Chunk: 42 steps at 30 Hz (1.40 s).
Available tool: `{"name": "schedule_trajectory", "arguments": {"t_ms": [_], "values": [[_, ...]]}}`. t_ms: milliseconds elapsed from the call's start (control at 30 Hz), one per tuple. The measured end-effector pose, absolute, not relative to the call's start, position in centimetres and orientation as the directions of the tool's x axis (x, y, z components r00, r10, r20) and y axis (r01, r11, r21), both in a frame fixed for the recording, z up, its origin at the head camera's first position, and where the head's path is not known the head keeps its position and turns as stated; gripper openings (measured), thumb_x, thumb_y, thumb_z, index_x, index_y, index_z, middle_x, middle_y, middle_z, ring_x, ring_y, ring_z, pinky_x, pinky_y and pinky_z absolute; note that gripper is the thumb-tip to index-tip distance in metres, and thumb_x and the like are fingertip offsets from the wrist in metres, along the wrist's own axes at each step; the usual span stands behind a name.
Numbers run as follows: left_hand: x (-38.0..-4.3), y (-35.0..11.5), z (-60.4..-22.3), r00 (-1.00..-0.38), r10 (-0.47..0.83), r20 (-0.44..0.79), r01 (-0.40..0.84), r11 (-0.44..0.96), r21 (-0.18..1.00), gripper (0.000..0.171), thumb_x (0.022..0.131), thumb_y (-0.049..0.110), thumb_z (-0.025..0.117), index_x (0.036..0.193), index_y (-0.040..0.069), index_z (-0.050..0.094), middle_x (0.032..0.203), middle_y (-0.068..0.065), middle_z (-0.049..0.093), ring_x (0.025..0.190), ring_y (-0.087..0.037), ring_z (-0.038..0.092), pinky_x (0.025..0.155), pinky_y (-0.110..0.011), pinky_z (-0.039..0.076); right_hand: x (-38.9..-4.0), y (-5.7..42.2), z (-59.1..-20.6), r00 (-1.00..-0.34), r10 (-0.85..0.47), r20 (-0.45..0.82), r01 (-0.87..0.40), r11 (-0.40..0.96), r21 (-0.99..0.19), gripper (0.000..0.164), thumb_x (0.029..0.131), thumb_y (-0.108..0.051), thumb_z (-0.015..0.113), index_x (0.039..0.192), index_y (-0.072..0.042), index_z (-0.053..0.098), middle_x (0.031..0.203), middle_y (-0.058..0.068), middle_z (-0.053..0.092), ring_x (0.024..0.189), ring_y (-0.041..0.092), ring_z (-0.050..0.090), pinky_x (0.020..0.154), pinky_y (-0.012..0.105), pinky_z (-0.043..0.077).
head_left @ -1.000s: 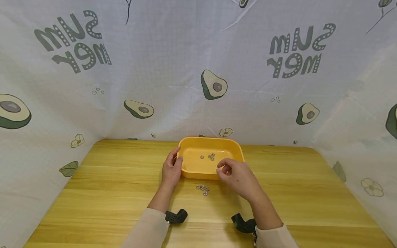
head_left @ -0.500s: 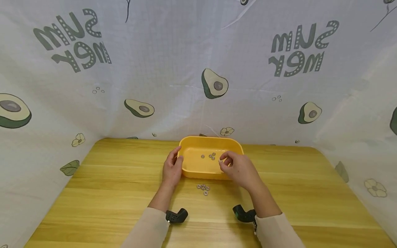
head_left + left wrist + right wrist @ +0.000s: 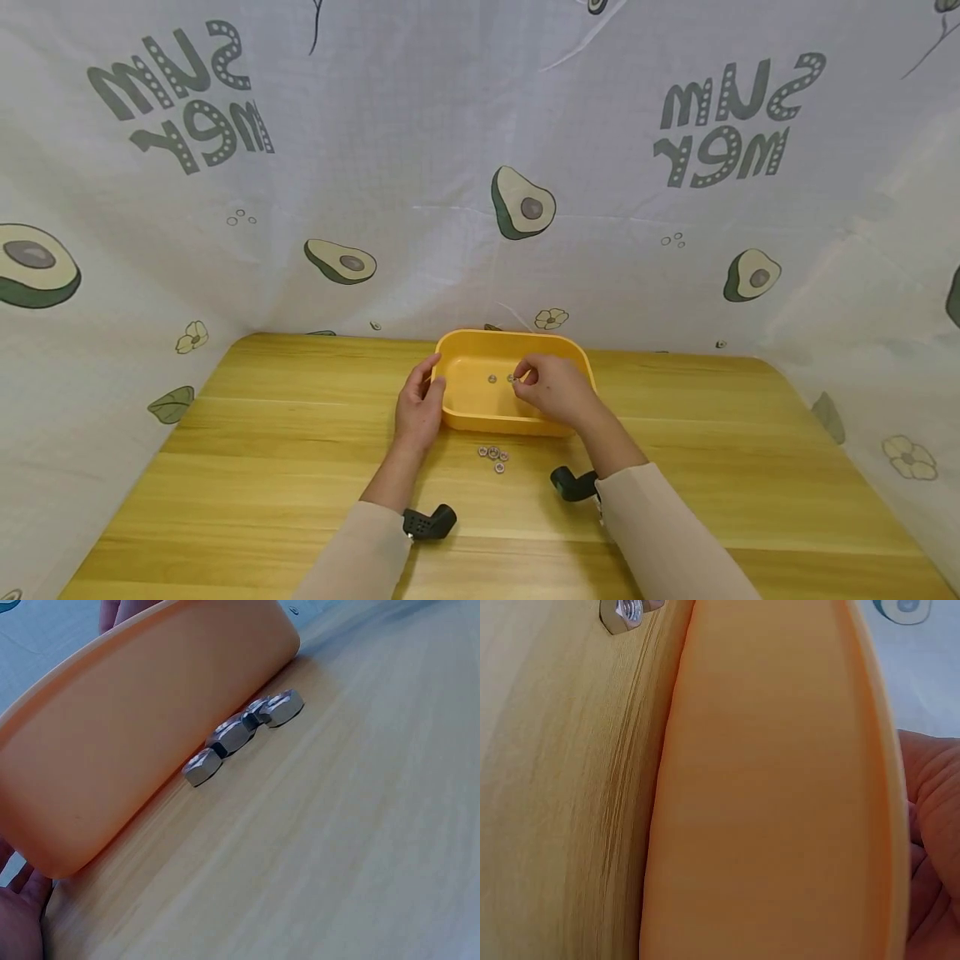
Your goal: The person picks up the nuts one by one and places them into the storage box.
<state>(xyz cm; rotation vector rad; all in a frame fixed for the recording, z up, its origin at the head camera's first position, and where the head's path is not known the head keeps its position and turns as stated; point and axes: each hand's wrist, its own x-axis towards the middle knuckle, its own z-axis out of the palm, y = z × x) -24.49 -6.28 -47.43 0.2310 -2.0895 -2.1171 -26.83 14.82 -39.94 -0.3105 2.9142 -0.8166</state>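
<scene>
A yellow plastic tray [image 3: 502, 425] stands near the back of the table, orange-looking in both wrist views. My left hand [image 3: 417, 410] rests against its left end, thumb and fingers spread along the outer wall. Over the tray's inside, my right hand [image 3: 551, 390] reaches low, thumb and index finger pinched together at a small metal nut. Beside these fingertips lies a nut [image 3: 492, 379] on the tray floor, with another close by; the hand hides the others. In front of the tray, several hex nuts [image 3: 231, 735] sit clustered on the wood.
The wooden table [image 3: 285, 467] ends at a white cloth [image 3: 420, 167] printed with avocados, which hangs behind and at both sides. Black wrist cameras [image 3: 430, 522] are strapped at both sleeves. The tray's near wall [image 3: 772, 787] fills much of the right wrist view.
My right hand has moved from the tray's near right rim to over its middle, carrying the nut toward the nuts inside. The left hand stays on the tray's end.
</scene>
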Motion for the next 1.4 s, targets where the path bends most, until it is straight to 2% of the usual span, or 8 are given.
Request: {"name": "schedule_trajectory", "arguments": {"t_ms": [133, 267, 433, 667, 1000, 1200, 1400], "values": [[-24.6, -6.3, -47.5, -0.975, -0.222, -0.006, -0.003, -0.015, 1.000, 0.041, 0.103, 0.019, 0.054, 0.144, 0.021, 0.059, 0.158, -0.008, 0.048, 0.146, -0.033, 0.044, 0.120, -0.051, 0.039, -28.1, 14.1, -40.3, -0.967, -0.241, -0.087, -0.170, 0.859, -0.483, 0.013, 0.091, -0.025, 0.072, 0.096, -0.013, 0.070, 0.083, 0.002, 0.064, 0.069, 0.017, 0.055, 0.061, 0.026, 0.044], [-24.6, -6.3, -47.5, -0.976, -0.219, -0.004, 0.001, -0.021, 1.000, 0.041, 0.103, 0.018, 0.054, 0.144, 0.021, 0.059, 0.157, -0.007, 0.049, 0.142, -0.032, 0.047, 0.117, -0.051, 0.043, -29.1, 13.5, -40.5, -0.958, -0.252, -0.140, -0.155, 0.860, -0.486, 0.010, 0.091, -0.021, 0.071, 0.094, -0.012, 0.070, 0.082, 0.004, 0.064, 0.068, 0.018, 0.055, 0.060, 0.026, 0.044], [-24.6, -6.2, -47.5, -0.975, -0.222, 0.000, 0.004, -0.016, 1.000, 0.041, 0.103, 0.018, 0.054, 0.143, 0.021, 0.059, 0.155, -0.007, 0.051, 0.135, -0.030, 0.054, 0.112, -0.049, 0.048, -30.0, 13.0, -40.9, -0.955, -0.247, -0.163, -0.146, 0.871, -0.469, 0.007, 0.091, -0.020, 0.071, 0.093, -0.013, 0.071, 0.085, 0.005, 0.064, 0.072, 0.020, 0.054, 0.062, 0.027, 0.042], [-24.6, -6.1, -47.5, -0.975, -0.222, 0.001, 0.005, -0.017, 1.000, 0.041, 0.103, 0.018, 0.054, 0.143, 0.021, 0.059, 0.155, -0.007, 0.051, 0.134, -0.029, 0.054, 0.112, -0.049, 0.048, -30.4, 12.8, -41.5, -0.954, -0.226, -0.197, -0.115, 0.883, -0.456, 0.010, 0.091, -0.022, 0.072, 0.095, -0.013, 0.070, 0.087, 0.005, 0.063, 0.076, 0.021, 0.054, 0.064, 0.028, 0.040], [-24.8, -6.3, -47.7, -0.974, -0.226, 0.010, 0.015, -0.020, 1.000, 0.041, 0.103, 0.018, 0.054, 0.143, 0.021, 0.059, 0.155, -0.007, 0.051, 0.135, -0.029, 0.054, 0.112, -0.049, 0.048, -30.1, 12.4, -41.1, -0.963, -0.171, -0.207, -0.050, 0.872, -0.486, 0.021, 0.093, -0.025, 0.072, 0.110, -0.012, 0.069, 0.090, 0.007, 0.066, 0.073, 0.021, 0.058, 0.063, 0.027, 0.044], [-24.6, -6.3, -47.6, -0.975, -0.223, 0.008, 0.014, -0.023, 1.000, 0.041, 0.103, 0.018, 0.054, 0.144, 0.020, 0.059, 0.154, -0.007, 0.052, 0.133, -0.029, 0.055, 0.110, -0.048, 0.049, -29.7, 12.7, -41.0, -0.965, -0.173, -0.195, -0.050, 0.857, -0.513, 0.021, 0.093, -0.022, 0.072, 0.110, -0.010, 0.069, 0.092, 0.007, 0.067, 0.077, 0.021, 0.059, 0.065, 0.027, 0.046], [-24.6, -6.2, -47.4, -0.974, -0.227, 0.009, 0.015, -0.024, 1.000, 0.041, 0.103, 0.018, 0.054, 0.143, 0.019, 0.059, 0.153, -0.008, 0.052, 0.133, -0.030, 0.055, 0.111, -0.049, 0.049, -28.9, 13.1, -40.5, -0.970, -0.196, -0.143, -0.083, 0.821, -0.566, 0.021, 0.093, -0.020, 0.071, 0.111, -0.009, 0.069, 0.087, 0.007, 0.065, 0.070, 0.020, 0.057, 0.060, 0.025, 0.048]]}}
